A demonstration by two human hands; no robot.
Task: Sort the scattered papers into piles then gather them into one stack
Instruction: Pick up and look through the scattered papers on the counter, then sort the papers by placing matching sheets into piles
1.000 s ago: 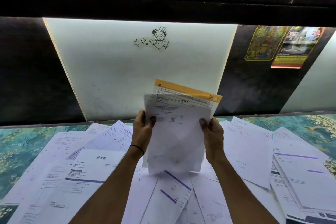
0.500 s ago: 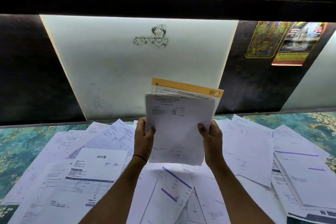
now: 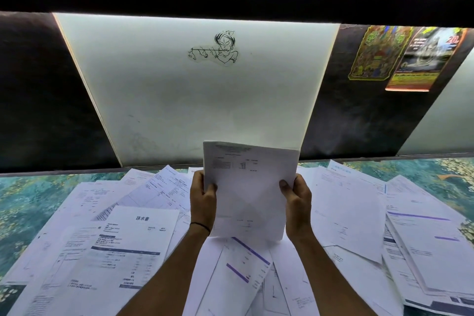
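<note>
The fingers (image 3: pixel 211 188) of the left hand (image 3: pixel 204 204) curl round the left edge of a thin sheaf (image 3: pixel 250 187) of white papers, thumb on the front and the rest hidden behind. The right hand (image 3: pixel 297 204) pinches the opposite edge the same way, thumb pressed on the face. The sheaf stands nearly upright in the air over the middle of the bench (image 3: pixel 28 202), towards its far edge, with its lower edge clear of the loose papers (image 3: pixel 133 246) below; how many sheets it holds cannot be told. The step looks like squaring up a gathered batch before it goes down as a pile. To do that well, loosen both grips a little so the sheets can slide, tap the lower edge on a flat spot, then turn and tap a side edge. A tight pinch would only lock in any skew, and thin paper held high buckles easily. Most of the sorting looks undone: sheets overlap at all angles from the left edge to the near edge, while a somewhat tidier heap (image 3: pixel 425 246) lies by the right edge. Setting the sheaf on bare cloth near a far corner should stop it mixing with unsorted sheets.
</note>
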